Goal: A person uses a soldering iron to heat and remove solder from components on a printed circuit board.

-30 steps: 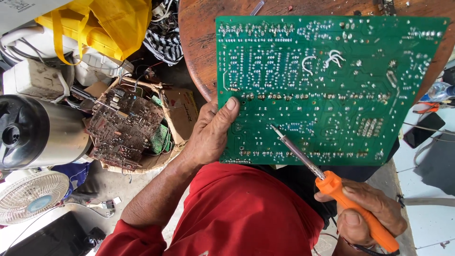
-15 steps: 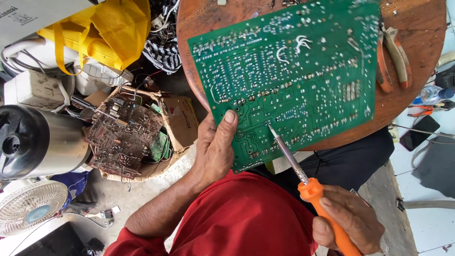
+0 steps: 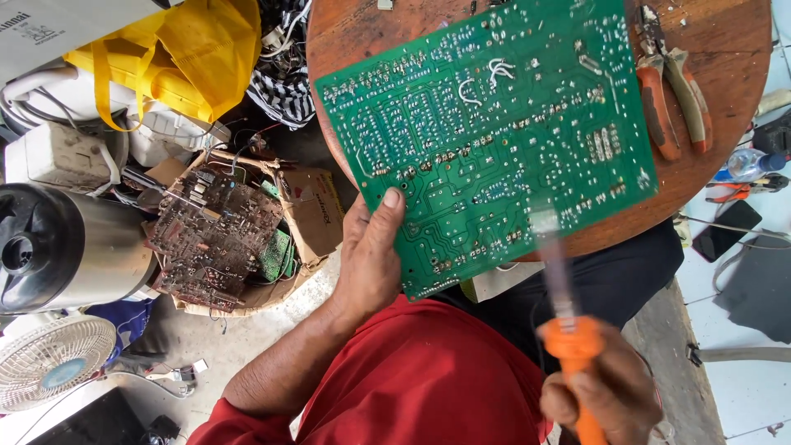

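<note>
A large green circuit board (image 3: 494,140) lies tilted on a round wooden table (image 3: 725,148), solder side up. My left hand (image 3: 371,255) grips its near left corner, thumb on top. My right hand (image 3: 610,395) holds an orange-handled soldering iron (image 3: 568,338). The iron's metal shaft is blurred and its tip is over the board's near edge.
Orange-handled pliers (image 3: 671,82) rest on the table to the right of the board. A cardboard box of old circuit boards (image 3: 222,239) sits on the floor at left, beside a steel pot (image 3: 58,247), a small fan (image 3: 49,363) and a yellow bag (image 3: 173,49).
The board has turned and slid left and up the table, uncovering the pliers. My right hand has swung the soldering iron more upright and toward the board's near edge.
</note>
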